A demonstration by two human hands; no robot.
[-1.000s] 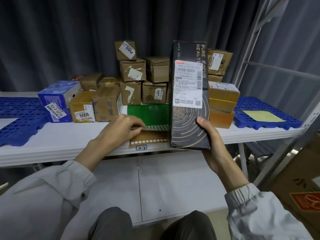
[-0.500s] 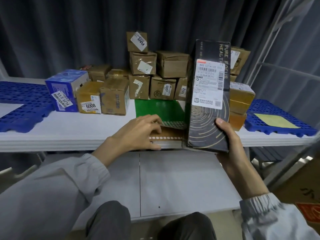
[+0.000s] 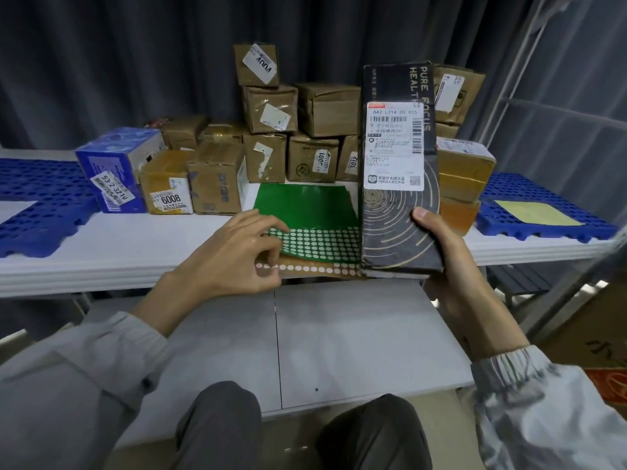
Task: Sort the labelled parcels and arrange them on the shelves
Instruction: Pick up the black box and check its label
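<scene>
Black parcel (image 3: 398, 198): one, tall, upright, white shipping label on its face; its lower end rests at the front edge of the white shelf (image 3: 135, 245).
Right hand (image 3: 448, 262): fingers curled round the black parcel's lower right side, thumb on its face.
Left hand (image 3: 234, 256): thumb and fingertips pinched together over the dotted sticker sheets; whether a sticker is held, cannot tell.
Sticker sheets: two, a green sheet (image 3: 312, 215) lying over a brown sheet (image 3: 305, 268), both flat on the shelf beside the black parcel.
Brown cardboard parcels (image 3: 268, 108): about a dozen, stacked up to three high at the back of the shelf.
Blue box (image 3: 115, 167): one, left of the stack, labelled.
Blue perforated mats: two, one at the left end (image 3: 37, 212), one at the right (image 3: 529, 212) bearing a yellow sheet (image 3: 534, 213).
Room: dark curtain (image 3: 118, 62) behind; a lower white shelf (image 3: 339, 340) beneath.
</scene>
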